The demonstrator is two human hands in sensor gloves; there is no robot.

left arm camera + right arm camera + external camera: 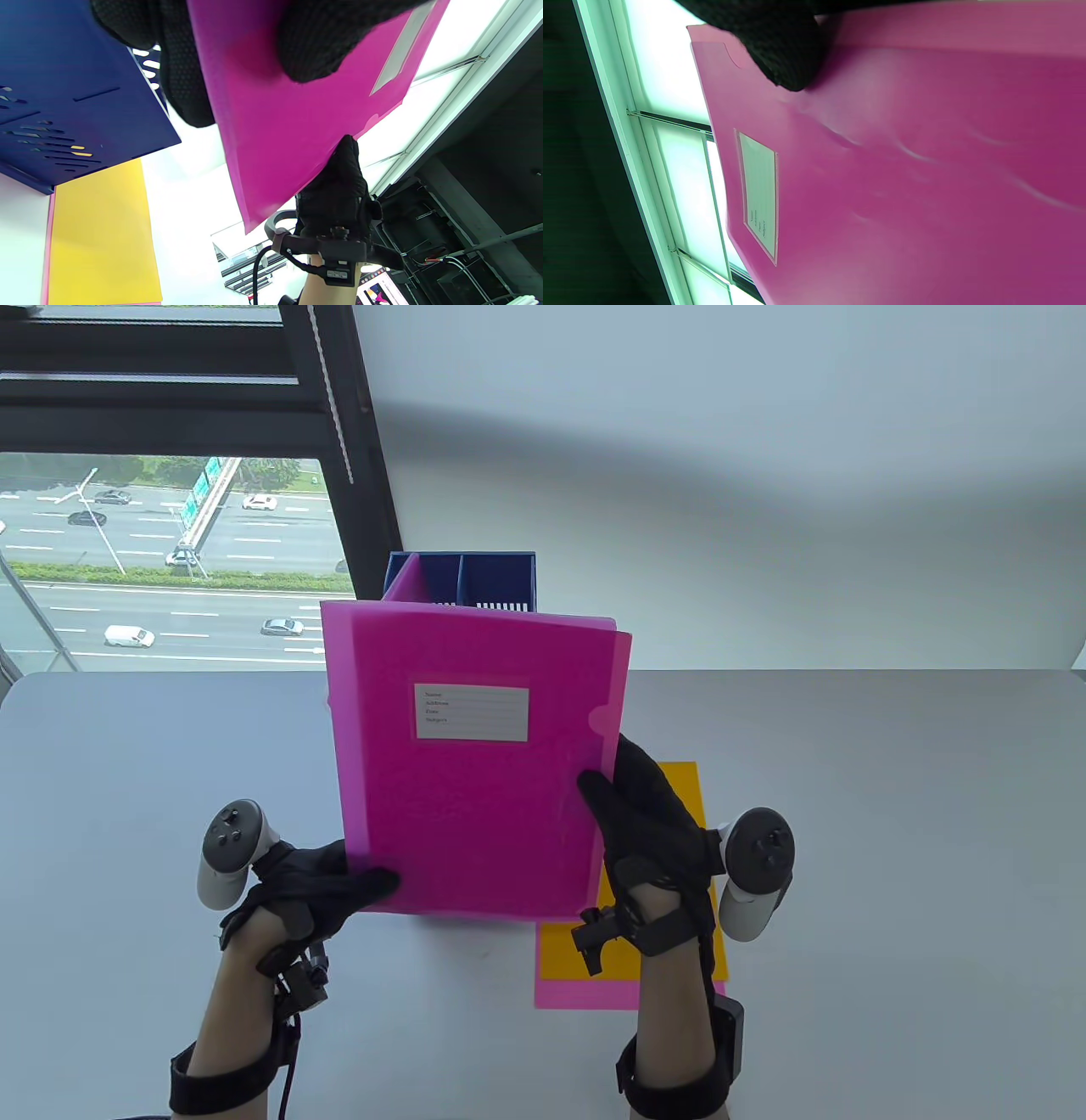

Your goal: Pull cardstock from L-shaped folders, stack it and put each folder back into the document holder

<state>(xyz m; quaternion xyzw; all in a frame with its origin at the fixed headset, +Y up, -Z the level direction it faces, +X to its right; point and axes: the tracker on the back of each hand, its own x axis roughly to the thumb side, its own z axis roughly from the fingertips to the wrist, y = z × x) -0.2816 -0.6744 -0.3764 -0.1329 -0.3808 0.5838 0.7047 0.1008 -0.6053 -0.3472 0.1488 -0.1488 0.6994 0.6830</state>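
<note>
A magenta L-shaped folder with a white label is held upright above the table, in front of the blue document holder. My left hand pinches its lower left corner, thumb on the front. My right hand grips its right edge, thumb on the front and fingers behind. In the left wrist view the folder fills the middle, with the holder at left. The right wrist view shows the folder close up under my thumb. A yellow cardstock sheet lies on a pink sheet at lower right.
The grey table runs to a white wall behind. A window with a dark frame stands at the back left, beside the holder. The stacked sheets lie under my right forearm.
</note>
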